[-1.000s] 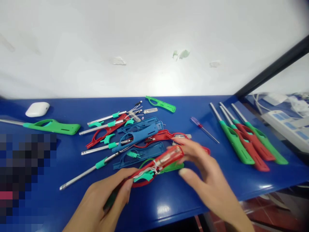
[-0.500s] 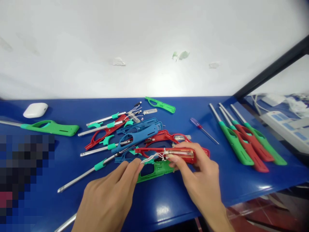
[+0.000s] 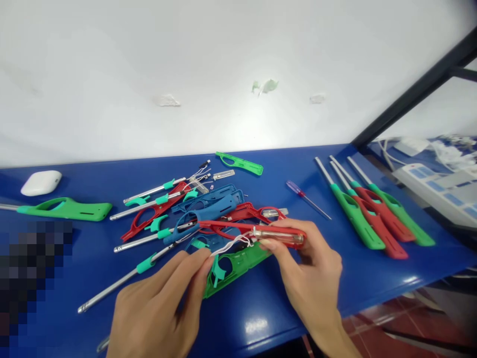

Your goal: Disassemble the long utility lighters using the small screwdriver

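Observation:
My right hand grips a red lighter half-shell with a clear fuel tank in its handle. Pinched in the closed fingers of my left hand are white wires that run to the shell's middle. Below the wires lie a teal trigger and a green half-shell, partly behind my hands. A metal tube shows its tip beside my left hand; the rest is hidden. Blue half-shells and another red half-shell lie just behind.
Several metal lighter tubes with teal collars lie left of centre. A screwdriver rests at right, near several whole lighters. Another green lighter and a white case are at left. A power strip stands far right.
My hands still hold the red half-shell and wires. The shell's right end has tipped down slightly, and the teal trigger under my left fingers now shows. The whole view has shifted a little.

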`<state>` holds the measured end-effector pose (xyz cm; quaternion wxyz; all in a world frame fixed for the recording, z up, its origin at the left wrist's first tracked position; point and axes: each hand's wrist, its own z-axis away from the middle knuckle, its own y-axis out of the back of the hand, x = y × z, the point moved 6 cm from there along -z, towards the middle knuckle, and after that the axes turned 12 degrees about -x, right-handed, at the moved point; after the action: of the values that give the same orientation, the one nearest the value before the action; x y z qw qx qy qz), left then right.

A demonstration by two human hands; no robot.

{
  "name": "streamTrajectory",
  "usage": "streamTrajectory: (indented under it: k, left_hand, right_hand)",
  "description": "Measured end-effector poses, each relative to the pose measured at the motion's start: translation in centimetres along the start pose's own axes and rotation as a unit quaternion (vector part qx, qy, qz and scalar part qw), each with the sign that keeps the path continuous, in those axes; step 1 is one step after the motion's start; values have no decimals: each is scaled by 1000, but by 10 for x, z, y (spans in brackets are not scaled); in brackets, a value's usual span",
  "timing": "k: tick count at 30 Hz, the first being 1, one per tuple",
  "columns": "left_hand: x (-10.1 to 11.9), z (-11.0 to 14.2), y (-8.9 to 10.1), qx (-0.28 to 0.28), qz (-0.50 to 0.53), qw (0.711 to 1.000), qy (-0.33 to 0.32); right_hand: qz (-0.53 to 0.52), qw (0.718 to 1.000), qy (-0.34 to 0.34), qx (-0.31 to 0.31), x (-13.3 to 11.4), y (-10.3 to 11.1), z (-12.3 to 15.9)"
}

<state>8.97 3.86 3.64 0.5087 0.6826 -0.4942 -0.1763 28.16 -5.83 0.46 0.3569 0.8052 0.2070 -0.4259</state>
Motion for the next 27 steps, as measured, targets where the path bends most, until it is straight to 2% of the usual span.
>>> streamTrajectory:
  k: [6,11,12,17,21,27]
  left_hand:
    - [-11,8,6,23,0,999,32]
    - [-43,25,14,29,-14,984,173]
    - [-44,25,13,22,-7,985,170]
    - [-29,3,5,-4,-30,998,48]
    - [-31,-11,-9,-49,-93,994,27]
    - [-48,-13,-26,-83,-71,994,-10]
  right_hand:
    - [7,1000,3,-23,2,1,0]
    - [25,997,-21,64,9,16,1]
    - [13,998,-21,56,9,15,0]
    - [6,1000,-14,2,4,5,-1]
    - [20,999,-18,24,6,11,-3]
    - [32,999,-14,33,8,19,-6]
